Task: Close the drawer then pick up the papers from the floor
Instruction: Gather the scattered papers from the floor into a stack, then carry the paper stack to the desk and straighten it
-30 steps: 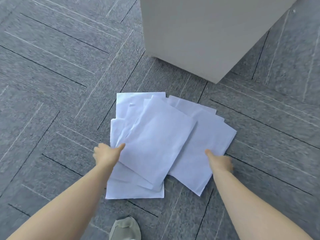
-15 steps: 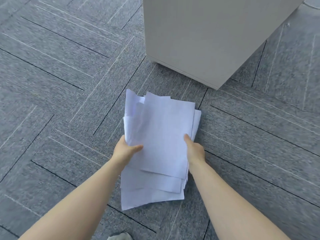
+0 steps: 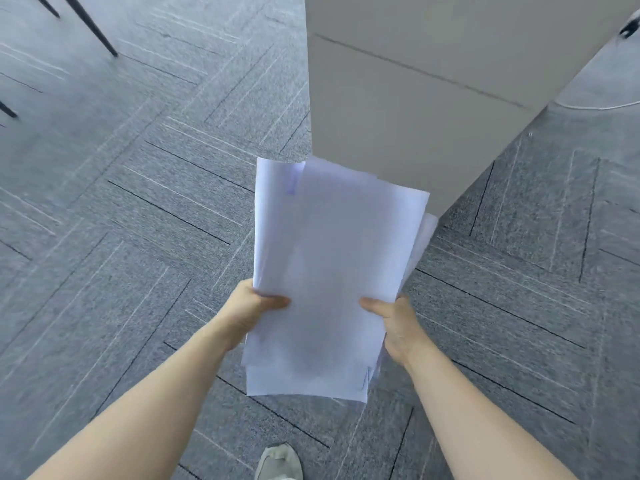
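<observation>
— Where are the papers (image 3: 332, 271) right now?

— In both my hands, lifted clear of the floor (image 3: 138, 237). It's a loose, uneven stack of white sheets, the edges not squared, one sheet poking out at the far left and another at the right side.

— How is your grip?

— My left hand (image 3: 247, 311) is closed on the stack's left edge, thumb lying across the top sheet. My right hand (image 3: 396, 318) is closed on the right edge the same way, thumb on top, the other fingers hidden underneath. Both clamp the near half of the stack, so the far end sticks out ahead of me.

— And the drawer?

— The pale cabinet (image 3: 433, 98) stands just beyond the papers, far and to the right. Its front looks flush; I see only a thin seam line across it, nothing pulled out.

— Anything else around you?

— Grey carpet tiles with a herringbone pattern, the toe of my shoe (image 3: 278, 462) at the near edge, and thin dark furniture legs (image 3: 93, 29) at the far left.
</observation>
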Motion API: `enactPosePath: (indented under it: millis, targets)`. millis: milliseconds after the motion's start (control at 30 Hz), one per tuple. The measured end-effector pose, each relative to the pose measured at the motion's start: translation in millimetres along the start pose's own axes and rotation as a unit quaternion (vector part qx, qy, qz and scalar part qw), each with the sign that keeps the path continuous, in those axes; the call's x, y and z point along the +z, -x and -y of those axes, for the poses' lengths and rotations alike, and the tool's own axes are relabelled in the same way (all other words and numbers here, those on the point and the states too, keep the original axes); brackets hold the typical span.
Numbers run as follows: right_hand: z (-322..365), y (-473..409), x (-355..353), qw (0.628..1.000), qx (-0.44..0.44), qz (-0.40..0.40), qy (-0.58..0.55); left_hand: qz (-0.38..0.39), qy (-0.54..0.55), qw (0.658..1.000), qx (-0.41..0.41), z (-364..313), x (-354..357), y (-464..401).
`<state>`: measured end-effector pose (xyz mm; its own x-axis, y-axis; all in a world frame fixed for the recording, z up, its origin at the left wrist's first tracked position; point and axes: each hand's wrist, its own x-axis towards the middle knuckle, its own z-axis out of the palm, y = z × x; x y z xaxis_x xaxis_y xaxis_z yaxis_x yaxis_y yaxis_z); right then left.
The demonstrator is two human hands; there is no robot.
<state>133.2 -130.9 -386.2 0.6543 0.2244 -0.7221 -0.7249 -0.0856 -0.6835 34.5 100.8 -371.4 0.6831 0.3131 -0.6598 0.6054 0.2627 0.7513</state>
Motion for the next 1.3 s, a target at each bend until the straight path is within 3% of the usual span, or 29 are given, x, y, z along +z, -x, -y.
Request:
enactPosePath:
  millis: [233, 367, 633, 800, 900, 1067, 1167, 1300]
  targets:
    - [275.1, 195.9, 55.4, 0.980, -0.194, -0.015, 0.042, -0.061, 0.069, 0.987, 0.135, -269.7, 9.8, 155.0]
    - [425.2, 301.3, 73.2, 0.959, -0.282, -0.023, 0.008, -0.070, 0.081, 0.970, 0.216, -434.7, 34.0, 225.8]
    - [602.7, 390.6, 42.6, 0.898, -0.417, -0.133, -0.045, -0.052, 0.043, 0.934, 0.350, -648.1, 102.1, 277.5]
    - [652.1, 350.5, -3.6, 0.884, -0.448, -0.137, -0.015, -0.002, 0.044, 0.928, 0.371, -699.0, 158.6, 234.6]
    - [649.7, 290.7, -33.4, 0.910, -0.391, -0.135, -0.006, 0.013, 0.035, 0.943, 0.331, -680.9, 184.3, 184.5]
    - [639.8, 213.0, -64.4, 0.947, -0.300, -0.097, -0.053, -0.040, 0.069, 0.971, 0.224, -639.1, 220.0, 117.3]
    - [658.1, 191.9, -63.0, 0.951, -0.292, -0.081, -0.063, -0.046, 0.087, 0.975, 0.201, -641.4, 246.3, 104.9]
    - [688.4, 173.1, -65.9, 0.942, -0.302, -0.121, -0.082, -0.063, 0.074, 0.971, 0.220, -669.6, 261.8, 89.6]
